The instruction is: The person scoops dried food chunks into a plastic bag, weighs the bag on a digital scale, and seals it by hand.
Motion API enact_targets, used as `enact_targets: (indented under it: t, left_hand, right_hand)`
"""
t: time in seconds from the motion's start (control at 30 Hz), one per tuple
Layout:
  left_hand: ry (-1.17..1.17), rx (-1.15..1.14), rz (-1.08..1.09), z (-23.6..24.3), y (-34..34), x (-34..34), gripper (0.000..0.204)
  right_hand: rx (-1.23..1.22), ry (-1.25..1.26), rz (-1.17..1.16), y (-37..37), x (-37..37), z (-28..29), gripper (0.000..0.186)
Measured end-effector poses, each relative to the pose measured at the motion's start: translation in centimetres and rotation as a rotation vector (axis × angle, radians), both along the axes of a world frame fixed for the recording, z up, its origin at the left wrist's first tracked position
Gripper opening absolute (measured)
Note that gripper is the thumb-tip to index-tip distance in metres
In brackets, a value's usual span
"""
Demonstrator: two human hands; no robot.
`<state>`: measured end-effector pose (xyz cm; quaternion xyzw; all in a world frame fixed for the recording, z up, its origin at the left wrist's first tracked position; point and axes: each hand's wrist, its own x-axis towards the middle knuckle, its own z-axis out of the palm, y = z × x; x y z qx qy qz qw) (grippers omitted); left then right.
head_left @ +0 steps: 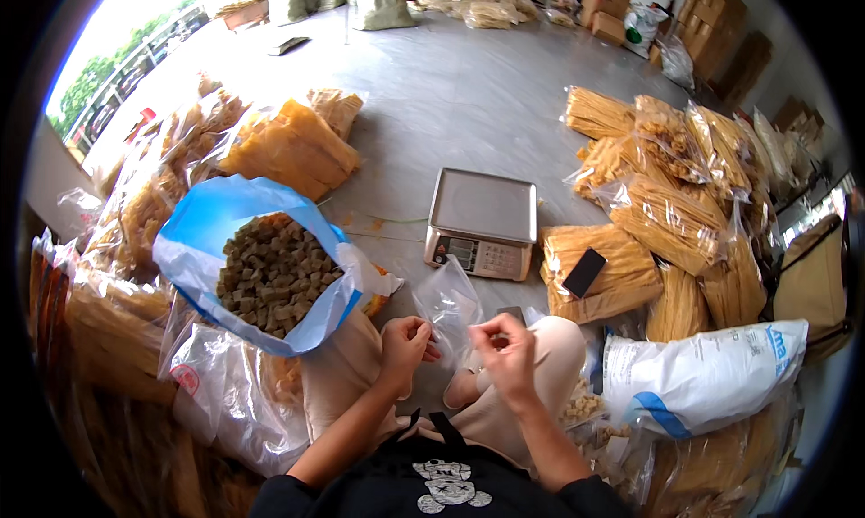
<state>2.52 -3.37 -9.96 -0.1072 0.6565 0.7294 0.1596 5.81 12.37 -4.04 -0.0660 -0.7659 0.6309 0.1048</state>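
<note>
Above my lap, my left hand (407, 347) is closed with fingertips together; whatever it holds is too small to make out. My right hand (505, 356) has its fingers curled in a pinch, its contents unclear. A clear plastic bag (443, 306) lies between and beyond them. Left of my left hand, an open blue-and-white sack (194, 243) holds many greenish-brown cubes (270, 284). A silver digital scale (482, 207) stands on the floor ahead, its platform bare. A small dark object (509, 314) is partly hidden behind my right hand.
Bagged golden dried sticks (662, 212) are piled at right, a black phone (584, 271) on one bundle. A white sack (703, 383) lies beside my right leg. More bagged dried goods (288, 149) crowd the left. Cardboard boxes (703, 31) and pale green sacks (378, 0) stand along the back.
</note>
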Motion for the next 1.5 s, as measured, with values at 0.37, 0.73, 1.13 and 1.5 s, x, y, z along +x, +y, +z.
enact_targets:
  t: [0.37, 0.73, 1.13, 1.5]
  left_hand:
    - [0.283, -0.424, 0.066, -0.8, -3.6, -2.3, 0.009]
    - [0.458, -0.843, -0.098, 5.2, -3.0, -1.1, 0.011]
    - [0.720, -0.813, -0.138, 8.8, -3.8, 2.1, 0.014]
    - [1.053, -1.259, -0.031, 12.3, -5.9, 5.9, 0.026]
  right_hand:
    - [0.018, 0.213, -0.141, 7.4, 1.3, 1.1, 0.007]
    - [0.414, -0.776, 0.151, 14.7, 6.6, -34.1, 0.043]
    - [0.378, -0.814, -0.022, 15.1, 7.4, -39.9, 0.031]
    - [0.616, 0.194, 0.100, 10.7, -4.1, 4.4, 0.027]
